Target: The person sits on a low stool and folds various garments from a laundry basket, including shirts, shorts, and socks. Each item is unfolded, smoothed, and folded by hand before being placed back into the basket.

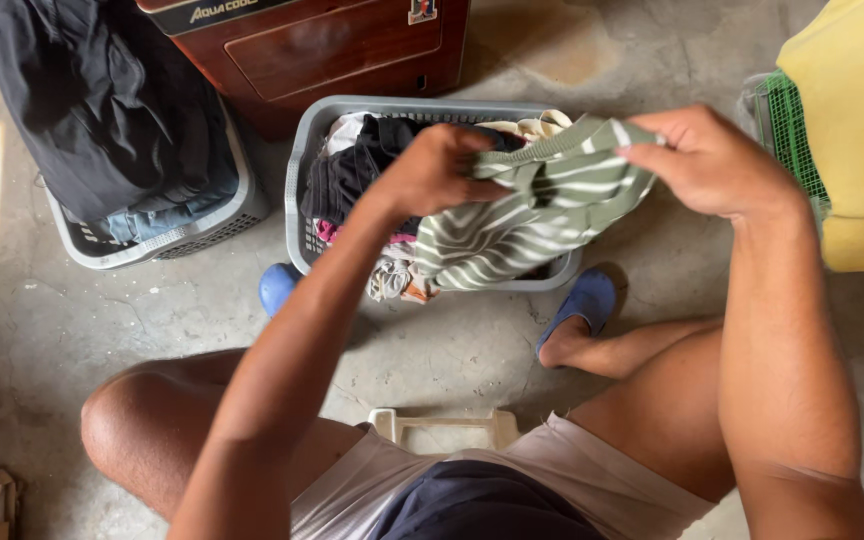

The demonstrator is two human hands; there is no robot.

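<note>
A green garment with white stripes hangs above the grey laundry basket in front of me. My left hand grips its bunched edge on the left. My right hand pinches its upper right corner. The cloth droops between both hands and over the basket's front rim. Inside the basket lie dark, white and pink clothes, partly hidden by my left hand and the striped garment.
A second grey basket with dark clothes stands at the left. A brown wooden cabinet is behind the baskets. A yellow cloth over a green mesh basket is at the right. My blue slippers rest on the concrete floor.
</note>
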